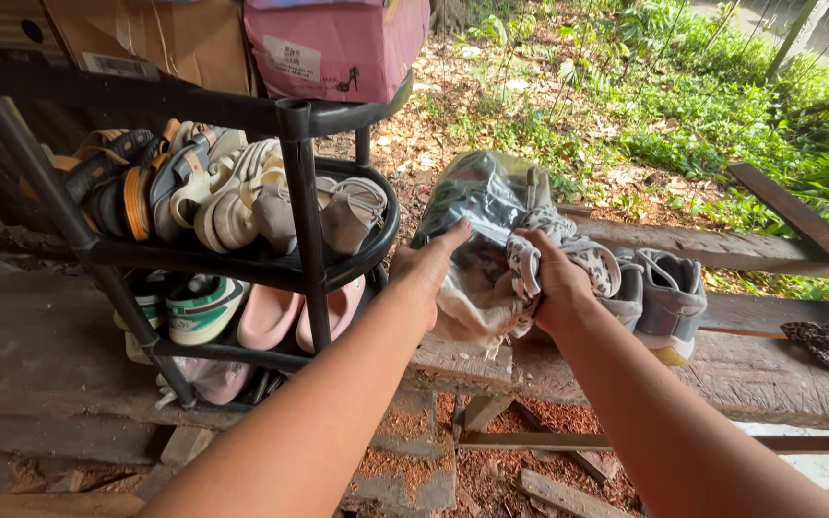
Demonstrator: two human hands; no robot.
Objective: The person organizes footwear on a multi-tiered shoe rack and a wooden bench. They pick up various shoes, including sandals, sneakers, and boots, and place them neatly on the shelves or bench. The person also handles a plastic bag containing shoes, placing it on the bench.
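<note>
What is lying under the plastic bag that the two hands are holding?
Under the plastic bag is a beige cloth on a wooden plank. The left hand and right hand cover parts. The bag's contents are unclear.

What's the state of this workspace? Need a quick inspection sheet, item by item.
Surface: weathered wooden bench, cracked, with dirt and wood scraps below.
Job's things: clear plastic bag with a spotted cloth at its side, both at the bench edge.
Clutter: grey sneakers on the bench beside the bag; dark patterned scrunchie further right.
Grippers: left hand grips the bag's side; right hand has its fingers closed around the spotted cloth.
Cables: nothing seen.
Surroundings: black shoe rack full of sandals and sneakers, cardboard boxes and a pink box on top; leaf litter and green plants behind.
</note>
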